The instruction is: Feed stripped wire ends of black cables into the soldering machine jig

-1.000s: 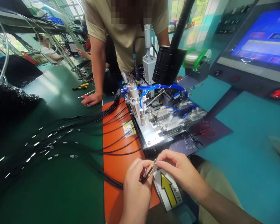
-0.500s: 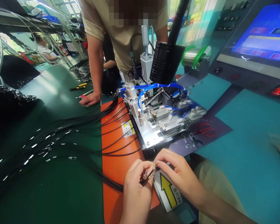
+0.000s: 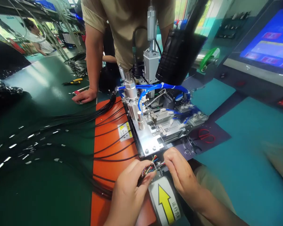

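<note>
My left hand [image 3: 134, 185] is closed around a bundle of black cables, whose thin multicoloured wire ends [image 3: 151, 166] fan out past the thumb and fingertips. Just to the right, my right hand [image 3: 180, 171] pinches a cable end with fine wires [image 3: 163, 163] over a small metal fixture [image 3: 158, 168]. Its fingers hide most of that cable. In front of both hands stands a machine [image 3: 153, 138] with metal cylinders and blue air tubes. Several black cables [image 3: 115, 155] run across the orange plate [image 3: 103, 125] to the machine's left edge.
Opposite, a person leans with one hand [image 3: 86, 95] on the green table [image 3: 49, 201]. Pliers [image 3: 73, 82] lie near that hand. Wrenches [image 3: 191, 147] and red-handled scissors [image 3: 207, 136] lie right of the machine. A black lamp head [image 3: 179, 59] hangs over it; a screen [image 3: 271, 40] stands at right.
My right hand has drawn away from my left, with a cable end now between its fingers at the metal fixture. The coloured wires in my left hand show more openly. The view has shifted slightly.
</note>
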Available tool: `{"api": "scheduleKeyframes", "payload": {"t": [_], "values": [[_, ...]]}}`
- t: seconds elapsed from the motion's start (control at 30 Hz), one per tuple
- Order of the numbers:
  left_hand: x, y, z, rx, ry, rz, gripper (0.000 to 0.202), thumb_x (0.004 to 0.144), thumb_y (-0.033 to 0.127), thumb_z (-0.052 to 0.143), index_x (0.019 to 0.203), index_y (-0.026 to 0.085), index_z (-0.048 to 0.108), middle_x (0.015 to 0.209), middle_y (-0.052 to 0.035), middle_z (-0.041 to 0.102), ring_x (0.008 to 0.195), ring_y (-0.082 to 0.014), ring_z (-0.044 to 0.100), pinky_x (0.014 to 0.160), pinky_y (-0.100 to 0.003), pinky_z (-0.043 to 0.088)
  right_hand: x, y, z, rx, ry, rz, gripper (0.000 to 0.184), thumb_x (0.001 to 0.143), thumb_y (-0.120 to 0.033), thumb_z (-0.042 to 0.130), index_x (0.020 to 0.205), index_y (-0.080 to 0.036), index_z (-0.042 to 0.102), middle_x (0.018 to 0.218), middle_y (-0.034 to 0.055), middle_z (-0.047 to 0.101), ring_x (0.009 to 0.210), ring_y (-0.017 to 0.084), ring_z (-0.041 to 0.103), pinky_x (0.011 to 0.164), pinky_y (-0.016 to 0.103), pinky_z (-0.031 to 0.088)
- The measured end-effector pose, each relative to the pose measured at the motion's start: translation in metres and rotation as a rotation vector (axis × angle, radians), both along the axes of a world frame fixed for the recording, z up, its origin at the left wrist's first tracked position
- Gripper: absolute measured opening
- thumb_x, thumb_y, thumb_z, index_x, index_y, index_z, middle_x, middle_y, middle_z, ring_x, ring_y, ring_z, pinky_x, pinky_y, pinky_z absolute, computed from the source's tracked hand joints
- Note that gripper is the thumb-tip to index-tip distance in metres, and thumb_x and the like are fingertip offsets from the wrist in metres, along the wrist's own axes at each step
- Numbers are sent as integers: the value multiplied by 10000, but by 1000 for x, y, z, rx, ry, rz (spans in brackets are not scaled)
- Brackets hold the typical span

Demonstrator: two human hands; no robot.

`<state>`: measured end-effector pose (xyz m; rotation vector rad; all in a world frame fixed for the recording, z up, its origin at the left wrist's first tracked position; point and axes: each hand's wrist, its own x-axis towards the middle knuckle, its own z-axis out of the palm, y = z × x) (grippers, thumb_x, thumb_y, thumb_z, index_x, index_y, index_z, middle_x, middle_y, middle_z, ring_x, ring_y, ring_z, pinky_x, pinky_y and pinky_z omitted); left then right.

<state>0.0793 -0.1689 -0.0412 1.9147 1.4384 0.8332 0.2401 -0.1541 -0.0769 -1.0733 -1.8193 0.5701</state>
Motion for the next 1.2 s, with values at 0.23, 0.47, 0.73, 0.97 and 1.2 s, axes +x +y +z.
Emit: {"api": "scheduleKeyframes", "payload": {"t": [0.23,0.47,0.73,0.97,1.2], "values": [[-13,8,-17,-50,117,-72,189,857,283,488,694,192,519,655,11,507,587,-130,506,529,-205,379,6,9,-41,85,-52,-24,181,878,-95,303,785,-188,426,732,35,467,682,169,451,606,310,408],[-15,7,-23,-98,168,-117,168,874,281,459,734,203,508,680,12,534,599,-130,526,544,-205,384,7,7,-57,107,-58,3,157,878,-99,308,807,-191,413,743,29,445,689,170,428,610,317,383],[-15,11,-15,139,393,-379,332,872,84,303,1097,214,510,742,-14,571,626,-150,564,514,-215,398,9,5,-45,-59,-64,33,159,888,-104,303,810,-189,412,746,37,461,703,175,447,637,312,380],[-11,17,-14,297,807,-497,595,743,-16,346,1282,226,403,652,24,532,480,-143,500,406,-221,353,7,3,-23,-400,-80,9,186,897,-176,292,731,-203,370,679,-4,435,617,145,446,575,258,359],[-3,28,4,0,970,-556,732,721,-42,374,1342,337,295,751,25,572,571,-146,574,450,-200,430,8,8,-26,-399,-60,36,197,891,-160,309,702,-210,335,625,-30,401,552,124,408,521,237,340]]}}
